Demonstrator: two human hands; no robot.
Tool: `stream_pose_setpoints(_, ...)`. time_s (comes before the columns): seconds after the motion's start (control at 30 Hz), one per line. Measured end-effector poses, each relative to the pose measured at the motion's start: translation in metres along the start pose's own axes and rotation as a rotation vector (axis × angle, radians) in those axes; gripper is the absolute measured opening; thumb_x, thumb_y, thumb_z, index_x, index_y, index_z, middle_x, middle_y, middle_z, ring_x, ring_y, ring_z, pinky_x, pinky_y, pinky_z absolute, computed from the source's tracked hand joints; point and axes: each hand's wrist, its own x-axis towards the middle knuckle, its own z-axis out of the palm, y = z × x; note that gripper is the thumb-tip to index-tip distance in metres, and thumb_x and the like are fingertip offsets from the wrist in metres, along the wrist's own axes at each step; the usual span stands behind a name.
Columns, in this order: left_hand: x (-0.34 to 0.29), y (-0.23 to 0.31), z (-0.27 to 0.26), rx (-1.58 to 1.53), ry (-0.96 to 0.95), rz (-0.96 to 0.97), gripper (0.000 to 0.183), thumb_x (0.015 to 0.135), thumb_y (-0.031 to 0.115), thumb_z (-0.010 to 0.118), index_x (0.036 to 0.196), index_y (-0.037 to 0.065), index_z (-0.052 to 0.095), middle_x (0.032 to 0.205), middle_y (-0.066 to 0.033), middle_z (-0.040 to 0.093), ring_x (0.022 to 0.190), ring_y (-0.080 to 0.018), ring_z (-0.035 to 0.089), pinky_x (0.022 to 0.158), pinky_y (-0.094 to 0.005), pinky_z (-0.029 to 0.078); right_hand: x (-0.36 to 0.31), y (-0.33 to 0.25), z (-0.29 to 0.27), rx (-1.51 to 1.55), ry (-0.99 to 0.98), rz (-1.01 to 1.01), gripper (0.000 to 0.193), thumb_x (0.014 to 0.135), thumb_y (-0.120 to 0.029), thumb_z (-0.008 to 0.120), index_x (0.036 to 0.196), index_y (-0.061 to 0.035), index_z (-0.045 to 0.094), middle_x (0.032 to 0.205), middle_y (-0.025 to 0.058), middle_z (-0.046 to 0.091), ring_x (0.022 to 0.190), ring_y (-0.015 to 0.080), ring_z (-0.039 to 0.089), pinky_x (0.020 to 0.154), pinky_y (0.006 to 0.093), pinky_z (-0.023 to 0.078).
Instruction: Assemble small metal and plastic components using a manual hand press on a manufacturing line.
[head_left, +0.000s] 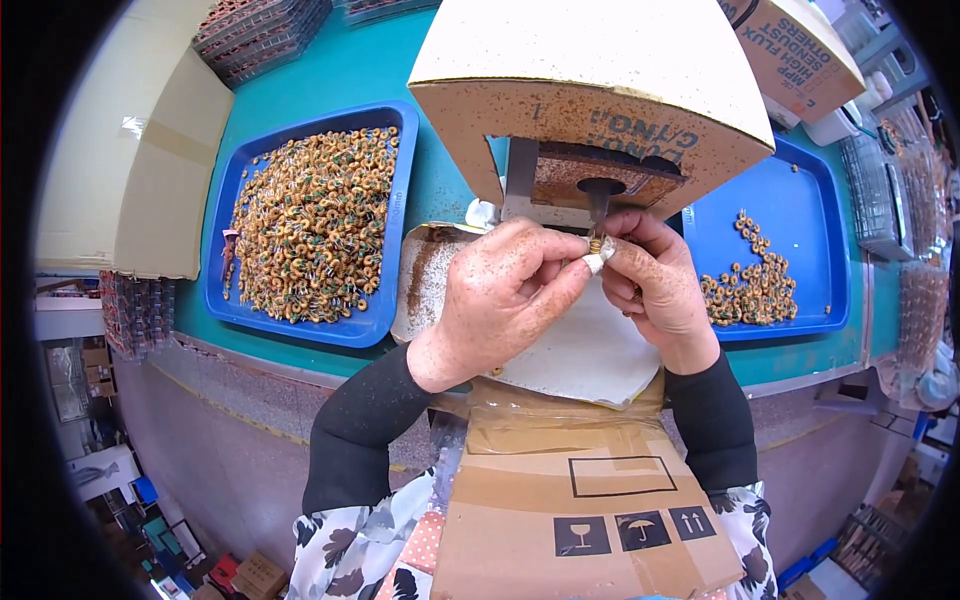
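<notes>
My left hand and my right hand meet in front of a cardboard hood, pinching a small ring-shaped coil between thumbs and fingertips. White coverings wrap some of the fingertips. A dark pointed spindle sticks out of the hood's opening and reaches down to the coil; whether they touch is hard to tell. Brownish specks dot both hands. Beneath them lies a white sheet strewn with brown dust.
At the left, a blue tray holds a heap of ring coils with wire ends. Another blue tray at the right holds a smaller pile. The cardboard hood rises ahead; a cardboard sheet covers my lap.
</notes>
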Motion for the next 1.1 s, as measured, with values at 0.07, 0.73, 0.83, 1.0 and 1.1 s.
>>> stream_pose_setpoints(0.07, 0.004, 0.003, 0.001, 0.007, 0.012, 0.012, 0.012, 0.078, 0.002, 0.070, 0.089, 0.002, 0.066, 0.070, -0.0043, 0.058, 0.054, -0.0110, 0.050, 0.048, -0.0249, 0.040, 0.000, -0.004, 0.001, 0.021, -0.013, 0.022, 0.017, 0.087, -0.009, 0.063, 0.102, -0.0026, 0.057, 0.072, -0.0011, 0.052, 0.050, 0.0030, 0.039, 0.040, 0.0172, 0.027)
stream_pose_setpoints(0.73, 0.019, 0.008, -0.008, 0.058, -0.094, -0.030, 0.009, 0.082, 0.007, 0.066, 0.087, 0.001, 0.063, 0.074, -0.0074, 0.058, 0.058, -0.0176, 0.055, 0.053, -0.0299, 0.045, -0.001, 0.004, 0.007, 0.134, 0.016, -0.036, 0.014, 0.088, -0.010, 0.062, 0.100, -0.0042, 0.056, 0.075, 0.0009, 0.054, 0.052, 0.0035, 0.039, 0.040, 0.0174, 0.026)
stream_pose_setpoints(0.83, 0.018, 0.006, -0.007, 0.052, -0.054, -0.014, 0.010, 0.080, 0.006, 0.070, 0.087, 0.001, 0.065, 0.070, -0.0032, 0.056, 0.058, -0.0094, 0.049, 0.050, -0.0237, 0.039, -0.001, 0.003, 0.009, 0.132, 0.028, -0.040, 0.014, 0.088, -0.010, 0.062, 0.100, -0.0047, 0.056, 0.076, 0.0010, 0.054, 0.052, 0.0035, 0.039, 0.040, 0.0174, 0.025)
stream_pose_setpoints(1.0, 0.015, 0.007, -0.009, 0.032, -0.096, -0.045, 0.009, 0.080, 0.005, 0.067, 0.088, 0.001, 0.063, 0.074, -0.0072, 0.059, 0.058, -0.0158, 0.055, 0.053, -0.0287, 0.045, -0.001, 0.004, 0.006, 0.149, 0.009, -0.041, 0.014, 0.089, -0.011, 0.061, 0.100, -0.0047, 0.057, 0.074, 0.0005, 0.053, 0.052, 0.0036, 0.039, 0.040, 0.0175, 0.025)
stream_pose_setpoints(1.1, 0.012, 0.008, -0.007, 0.025, -0.065, -0.035, 0.009, 0.080, 0.003, 0.067, 0.088, 0.001, 0.064, 0.073, -0.0071, 0.058, 0.056, -0.0144, 0.054, 0.050, -0.0270, 0.044, -0.001, 0.001, 0.005, 0.094, 0.003, -0.004, 0.013, 0.089, -0.011, 0.061, 0.099, -0.0047, 0.056, 0.073, -0.0002, 0.051, 0.051, 0.0037, 0.038, 0.040, 0.0178, 0.024)
